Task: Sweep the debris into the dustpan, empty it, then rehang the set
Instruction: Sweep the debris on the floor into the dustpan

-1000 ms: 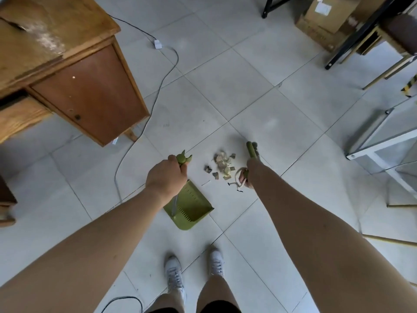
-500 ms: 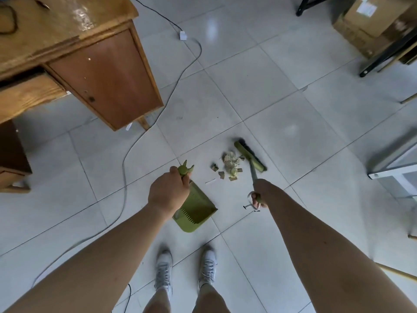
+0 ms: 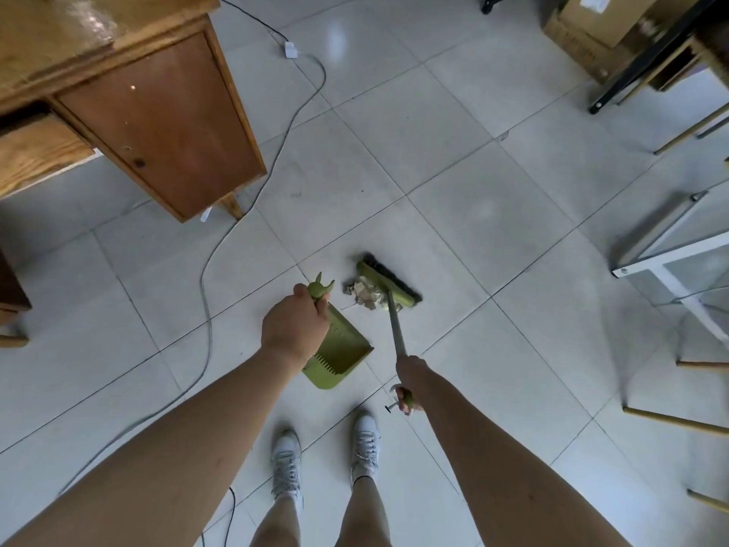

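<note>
My left hand (image 3: 294, 325) grips the green handle of a green dustpan (image 3: 339, 351), whose tray hangs low over the grey tiles in front of my feet. My right hand (image 3: 408, 382) grips the grey pole of a green broom (image 3: 388, 282). The broom head with its dark bristles rests on the floor just beyond a small pile of paper debris (image 3: 365, 294). The debris lies between the broom head and the dustpan's far edge.
A wooden desk with a cabinet door (image 3: 157, 120) stands at the left. A grey cable (image 3: 252, 179) with a white plug runs across the floor past its leg. Cardboard boxes (image 3: 591, 29) and a black frame sit far right; a white metal frame (image 3: 670, 266) and chair legs stand right.
The broom head has been drawn in against the debris, packing the scattered bits into a tighter pile closer to the dustpan. My right hand slid back toward my body along the pole.
</note>
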A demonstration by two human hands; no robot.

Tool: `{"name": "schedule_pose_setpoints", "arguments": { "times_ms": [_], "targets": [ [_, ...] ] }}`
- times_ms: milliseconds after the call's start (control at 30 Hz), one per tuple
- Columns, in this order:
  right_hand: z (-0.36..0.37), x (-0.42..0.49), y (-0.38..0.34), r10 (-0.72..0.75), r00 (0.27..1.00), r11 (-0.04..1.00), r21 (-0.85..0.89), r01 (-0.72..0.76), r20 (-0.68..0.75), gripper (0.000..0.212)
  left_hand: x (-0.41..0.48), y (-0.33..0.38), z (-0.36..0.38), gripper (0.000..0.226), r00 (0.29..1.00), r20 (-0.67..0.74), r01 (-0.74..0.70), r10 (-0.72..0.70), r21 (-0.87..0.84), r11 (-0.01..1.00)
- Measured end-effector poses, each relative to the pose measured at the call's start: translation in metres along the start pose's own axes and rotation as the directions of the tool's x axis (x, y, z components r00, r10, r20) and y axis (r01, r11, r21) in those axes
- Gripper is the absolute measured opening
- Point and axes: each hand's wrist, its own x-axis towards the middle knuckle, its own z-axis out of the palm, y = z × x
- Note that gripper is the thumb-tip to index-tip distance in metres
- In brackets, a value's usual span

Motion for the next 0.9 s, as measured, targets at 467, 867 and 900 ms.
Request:
{"name": "schedule_pose_setpoints", "arguments": {
  "times_ms": [467, 867, 900],
  "targets": [
    [-0.006, -0.01, -0.014, -0.151, 0.974, 0.968, 0.174, 0.181, -0.171, 0.032, -0.014, -0.064, -0.011, 0.041, 1.0, 0.029, 0.004, -0.003, -0.047, 0.999],
    [0.061, -0.01, -0.016, -0.211, 0.976, 0.967, 0.137, 0.217, -0.06, 0.024, -0.016, -0.089, -0.01, 0.04, 0.994, 0.112, -0.011, 0.019, -0.077, 0.997],
    [0.065, -0.01, -0.016, -0.219, 0.974, 0.966, 0.125, 0.225, -0.058, 0.025, -0.016, -0.09, -0.01, 0.04, 0.994, 0.111, -0.012, 0.021, -0.076, 0.997]
  ]
}}
